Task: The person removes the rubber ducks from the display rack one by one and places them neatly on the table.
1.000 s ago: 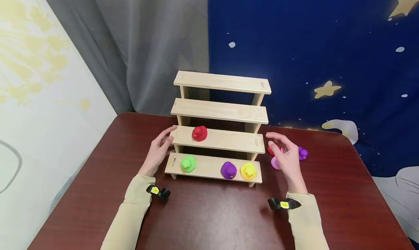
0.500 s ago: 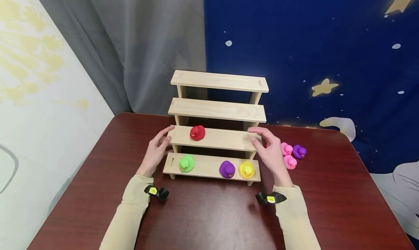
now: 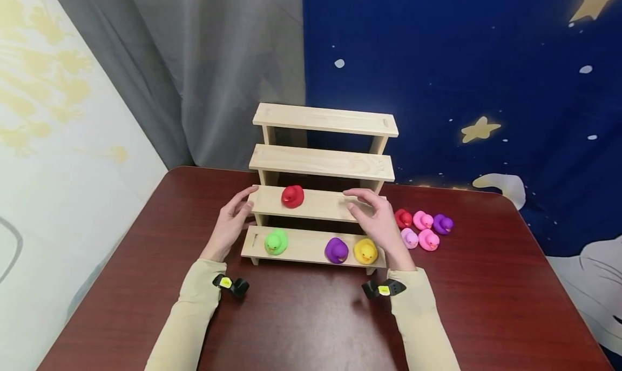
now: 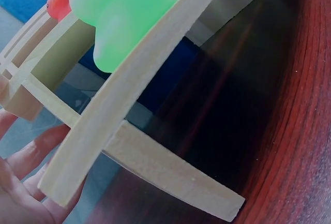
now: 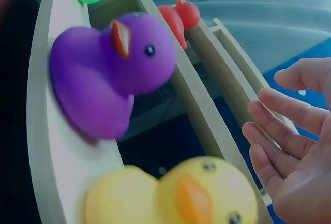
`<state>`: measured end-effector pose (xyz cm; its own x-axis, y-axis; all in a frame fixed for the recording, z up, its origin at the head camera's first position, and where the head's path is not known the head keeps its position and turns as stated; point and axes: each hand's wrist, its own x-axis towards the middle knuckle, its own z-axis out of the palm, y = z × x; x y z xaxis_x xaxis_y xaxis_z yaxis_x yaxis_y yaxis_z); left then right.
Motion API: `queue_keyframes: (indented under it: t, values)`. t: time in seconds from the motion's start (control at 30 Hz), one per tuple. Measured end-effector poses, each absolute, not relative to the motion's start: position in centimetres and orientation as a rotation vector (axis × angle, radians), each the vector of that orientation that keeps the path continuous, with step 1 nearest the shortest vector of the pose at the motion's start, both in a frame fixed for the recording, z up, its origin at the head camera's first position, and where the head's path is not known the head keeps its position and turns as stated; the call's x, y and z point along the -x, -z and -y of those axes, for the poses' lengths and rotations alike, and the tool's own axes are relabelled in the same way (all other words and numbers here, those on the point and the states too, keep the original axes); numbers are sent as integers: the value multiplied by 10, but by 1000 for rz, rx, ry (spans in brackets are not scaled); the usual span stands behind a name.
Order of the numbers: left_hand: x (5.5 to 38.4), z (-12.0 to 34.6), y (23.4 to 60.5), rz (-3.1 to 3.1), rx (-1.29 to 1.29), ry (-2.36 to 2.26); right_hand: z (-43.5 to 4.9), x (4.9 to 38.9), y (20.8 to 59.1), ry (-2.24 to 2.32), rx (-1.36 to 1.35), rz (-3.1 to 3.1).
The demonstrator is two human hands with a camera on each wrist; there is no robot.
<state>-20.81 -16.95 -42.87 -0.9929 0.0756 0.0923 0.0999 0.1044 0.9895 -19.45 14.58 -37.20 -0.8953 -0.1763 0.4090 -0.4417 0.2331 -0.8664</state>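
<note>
The left hand (image 3: 230,220), fingers spread, is at the left end of the shelf (image 3: 323,163). The right hand (image 3: 376,220), thumb and fingers apart, is at its right end. A red duck (image 3: 292,196) sits on the shelf's second-lowest step.

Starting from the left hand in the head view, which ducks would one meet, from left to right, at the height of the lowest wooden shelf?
Left hand → green duck → purple duck → yellow duck, these three on the shelf → then, on the table, lilac duck → front pink duck.
</note>
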Motion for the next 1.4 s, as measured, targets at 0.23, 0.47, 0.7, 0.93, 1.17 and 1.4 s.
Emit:
queue_keyframes:
  t: [0.23, 0.47, 0.7, 0.93, 1.17, 1.4]
  values:
    - [219, 175, 445, 2313, 181, 2083, -129, 200, 368, -1780, -623, 2263]
    - [225, 178, 459, 2295, 183, 2087, -111, 205, 366, -1887, -639, 2255]
    - [225, 178, 460, 2293, 214, 2055, -94, 207, 366, -1911, -648, 2271]
    - [225, 178, 461, 2299, 209, 2045, -76, 224, 388, -1894, -707, 2268]
    - [225, 177, 461, 2281, 206, 2055, -62, 233, 400, -1875, -710, 2305]
    - [226, 178, 461, 2281, 197, 2057, -55, 231, 401, -1856, -691, 2365]
